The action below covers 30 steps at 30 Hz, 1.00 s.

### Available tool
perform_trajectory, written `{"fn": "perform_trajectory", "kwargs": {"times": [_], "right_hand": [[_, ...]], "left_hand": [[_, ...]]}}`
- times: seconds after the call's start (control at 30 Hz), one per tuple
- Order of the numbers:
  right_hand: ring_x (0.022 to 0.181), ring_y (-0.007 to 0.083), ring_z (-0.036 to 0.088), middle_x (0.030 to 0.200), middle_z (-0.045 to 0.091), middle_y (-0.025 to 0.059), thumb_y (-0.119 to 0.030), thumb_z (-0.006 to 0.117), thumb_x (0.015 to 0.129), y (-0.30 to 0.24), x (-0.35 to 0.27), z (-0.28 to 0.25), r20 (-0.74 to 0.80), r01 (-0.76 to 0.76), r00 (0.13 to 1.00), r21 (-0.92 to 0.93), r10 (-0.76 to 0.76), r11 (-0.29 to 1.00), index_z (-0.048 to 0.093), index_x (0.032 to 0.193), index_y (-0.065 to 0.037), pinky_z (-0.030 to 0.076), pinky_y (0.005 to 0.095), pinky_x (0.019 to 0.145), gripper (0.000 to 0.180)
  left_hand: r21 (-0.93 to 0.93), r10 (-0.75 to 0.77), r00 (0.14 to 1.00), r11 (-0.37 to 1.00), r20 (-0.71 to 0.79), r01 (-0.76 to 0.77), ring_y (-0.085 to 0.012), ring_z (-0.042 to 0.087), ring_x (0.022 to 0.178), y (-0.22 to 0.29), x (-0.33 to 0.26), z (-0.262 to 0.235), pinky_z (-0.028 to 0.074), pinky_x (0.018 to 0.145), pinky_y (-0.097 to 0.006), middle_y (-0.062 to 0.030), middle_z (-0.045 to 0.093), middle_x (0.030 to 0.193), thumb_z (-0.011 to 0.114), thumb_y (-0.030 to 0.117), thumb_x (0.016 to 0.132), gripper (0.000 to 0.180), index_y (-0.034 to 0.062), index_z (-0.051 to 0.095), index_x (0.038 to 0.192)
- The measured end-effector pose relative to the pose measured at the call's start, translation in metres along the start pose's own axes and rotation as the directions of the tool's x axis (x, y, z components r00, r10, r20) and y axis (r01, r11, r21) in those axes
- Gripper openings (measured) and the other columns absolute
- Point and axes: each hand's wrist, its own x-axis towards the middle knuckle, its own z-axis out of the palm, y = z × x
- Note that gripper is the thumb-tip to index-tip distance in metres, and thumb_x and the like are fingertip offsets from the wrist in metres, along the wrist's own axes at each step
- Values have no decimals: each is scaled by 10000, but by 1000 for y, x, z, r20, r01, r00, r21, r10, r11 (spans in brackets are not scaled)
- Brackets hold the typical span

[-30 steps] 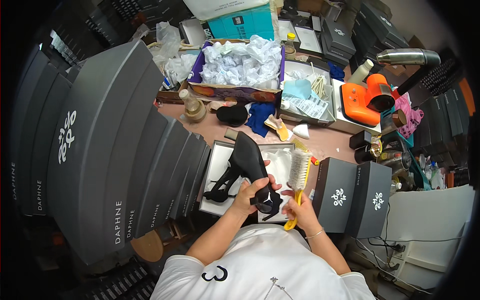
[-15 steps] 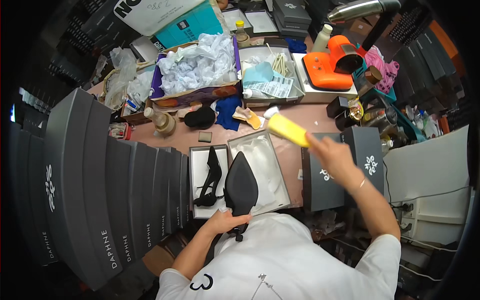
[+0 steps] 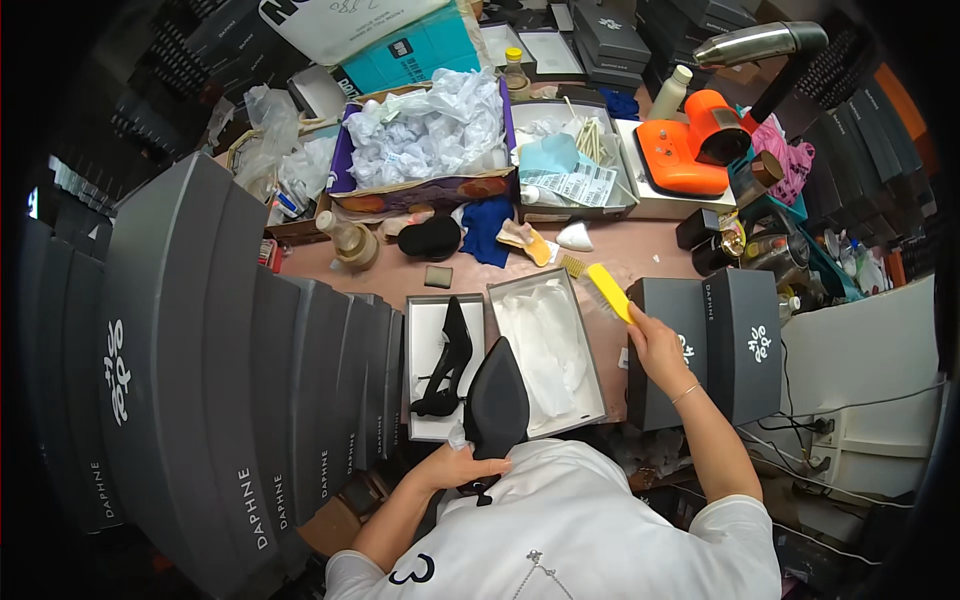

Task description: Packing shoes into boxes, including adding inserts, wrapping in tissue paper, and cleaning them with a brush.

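Observation:
My left hand grips a black high-heeled shoe by its heel end. The shoe's dark pointed sole faces up, close against my white shirt. A bit of white tissue shows at my fingers. In my right hand is a yellow-backed brush, its bristles turned left, held above the table to the right of the shoe. The matching black shoe lies on its side in an open grey shoe box. Beside it, a second grey tray or lid holds white tissue paper.
Tall stacks of dark shoe boxes line my left; two more boxes stand right. Behind are a carton of crumpled plastic, an orange device, a bottle, a black oval pad and a blue cloth.
My right hand has brought the brush lower and turned it so that its bristles show. The held shoe sits slightly lower, still in my left hand. The whole view has shifted a little.

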Motion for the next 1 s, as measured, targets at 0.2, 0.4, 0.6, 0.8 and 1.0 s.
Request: {"fn": "perform_trajectory", "kwargs": {"times": [0.2, 0.4, 0.6, 0.8, 1.0], "right_hand": [[1046, 357, 548, 1152, 560, 186, -142, 629, 844, -43, 36, 40, -194, 251, 943, -126, -272, 960, 570, 1192, -23, 459, 407, 869, 372], [987, 329, 565, 1020, 598, 142, -129, 635, 826, -156, 151, 92, -123, 606, 788, 332, -604, 723, 585, 998, -13, 461, 386, 856, 213], [1077, 340, 520, 1142, 552, 155, -149, 679, 751, -204, 259, 173, -41, 746, 651, 222, -758, 628, 559, 1048, -42, 427, 434, 912, 337], [1151, 312, 486, 1231, 524, 137, -148, 614, 776, -192, 294, 235, 67, 830, 541, 116, -838, 545, 572, 1134, -115, 385, 435, 900, 362], [1069, 276, 505, 1154, 553, 99, -179, 637, 787, -157, 293, 248, 75, 851, 524, 5, -848, 526, 613, 1096, -116, 402, 400, 860, 317]], "left_hand": [[-626, 70, 989, 779, 131, 28, -170, 562, 1023, -24, -16, -18, 414, 948, -277, -85, 621, 1093, 713, 139, 819, 511, -14, 496, 1255], [-382, -56, 981, 916, 185, 124, -160, 461, 1171, 17, -4, -6, 345, 1015, -261, -101, 487, 1317, 781, 210, 759, 859, -6, 293, 1432], [-468, -144, 974, 883, -174, 47, -173, 412, 1234, -1, -19, 31, 317, 1044, -273, -127, 441, 1355, 724, 247, 824, 826, 2, 243, 1450], [-577, -282, 839, 815, -466, -47, -155, 647, 836, 0, -26, 58, 520, 778, -291, -73, 674, 878, 754, 98, 780, 361, 11, 579, 1083], [-562, -230, 825, 818, -515, -122, -140, 635, 742, 3, -14, 42, 513, 691, -281, -58, 652, 787, 661, 115, 855, 135, 18, 614, 937]]}}
